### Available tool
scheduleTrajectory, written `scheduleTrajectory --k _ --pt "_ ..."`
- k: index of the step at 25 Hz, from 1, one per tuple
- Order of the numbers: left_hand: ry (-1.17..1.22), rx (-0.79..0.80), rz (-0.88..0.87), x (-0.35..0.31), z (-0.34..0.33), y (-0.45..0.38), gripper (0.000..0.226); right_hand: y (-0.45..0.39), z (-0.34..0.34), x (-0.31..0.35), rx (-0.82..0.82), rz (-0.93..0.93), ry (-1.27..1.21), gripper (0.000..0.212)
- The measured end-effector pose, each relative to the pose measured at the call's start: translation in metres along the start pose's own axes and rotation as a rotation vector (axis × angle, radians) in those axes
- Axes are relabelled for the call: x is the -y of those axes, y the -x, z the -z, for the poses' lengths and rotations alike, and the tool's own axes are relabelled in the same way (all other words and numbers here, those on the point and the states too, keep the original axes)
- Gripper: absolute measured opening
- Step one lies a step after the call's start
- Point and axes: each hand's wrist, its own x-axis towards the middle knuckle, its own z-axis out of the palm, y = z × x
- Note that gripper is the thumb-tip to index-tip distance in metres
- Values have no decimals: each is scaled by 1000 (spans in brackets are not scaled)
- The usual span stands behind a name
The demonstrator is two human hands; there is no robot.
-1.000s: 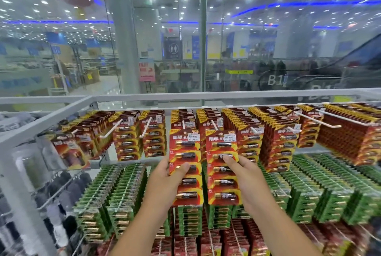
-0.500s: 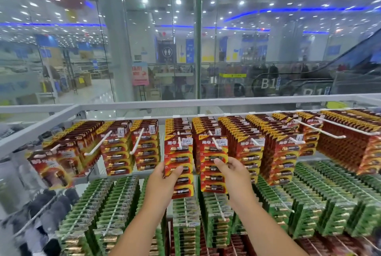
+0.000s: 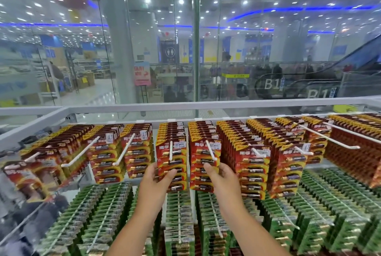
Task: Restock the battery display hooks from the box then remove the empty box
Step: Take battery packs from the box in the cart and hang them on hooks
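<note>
Two stacks of red battery packs hang on white hooks in the top row of the display. My left hand (image 3: 153, 183) grips the lower part of the left red pack stack (image 3: 172, 152), threaded on its hook (image 3: 171, 153). My right hand (image 3: 223, 178) grips the lower edge of the right red pack stack (image 3: 204, 156), whose hook (image 3: 211, 150) pokes out through the front pack. Both stacks sit pushed back along the hooks. No box is in view.
More red packs fill the hooks on both sides, and bare hook ends (image 3: 329, 137) jut forward at the right. Green battery packs (image 3: 181, 214) hang in the row below. A white rack frame (image 3: 185, 105) and a glass wall stand behind.
Both hands have pushed the two red pack stacks back along their hooks, away from me. My view has tilted upward.
</note>
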Motion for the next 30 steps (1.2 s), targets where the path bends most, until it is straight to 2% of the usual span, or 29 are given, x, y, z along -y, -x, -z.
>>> scheduleTrajectory --k 5,8,13,19,25,30 --pt "-44 -17 4 0 17 15 46 18 -4 -12 -75 -71 69 59" --pt "-92 20 2 4 31 32 48 44 -5 -10 -96 -39 92 84" --pt "-132 130 32 5 40 67 58 96 8 -1 -141 -55 165 61" --pt "-152 254 35 3 4 134 55 162 66 -1 -192 -61 188 54" --pt "-177 449 42 6 -98 225 35 235 200 -13 -368 -87 157 45" --pt "-194 565 29 16 -204 328 35 308 336 -29 -533 -68 108 34"
